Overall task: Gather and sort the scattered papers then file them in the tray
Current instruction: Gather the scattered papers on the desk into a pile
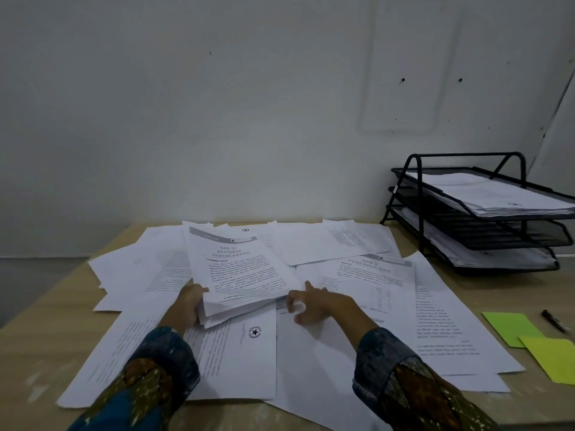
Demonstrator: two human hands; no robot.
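Note:
Printed white papers (441, 309) lie scattered over the wooden table. My left hand (186, 306) grips the near left corner of a thick stack of sheets (242, 272), whose top page is headed "BAB II". The stack's near edge is lifted off the table. My right hand (314, 304) hovers just right of the stack, fingers loosely curled over a loose sheet (298, 343), holding nothing that I can see. A black three-tier mesh tray (417, 194) stands at the back right, with papers in its top and bottom tiers.
Two green and yellow sticky note pads (513, 328) lie at the right edge of the table, with a black marker (555, 320) beyond them. A pale wall rises close behind the table. The table's left edge drops off to a dark floor.

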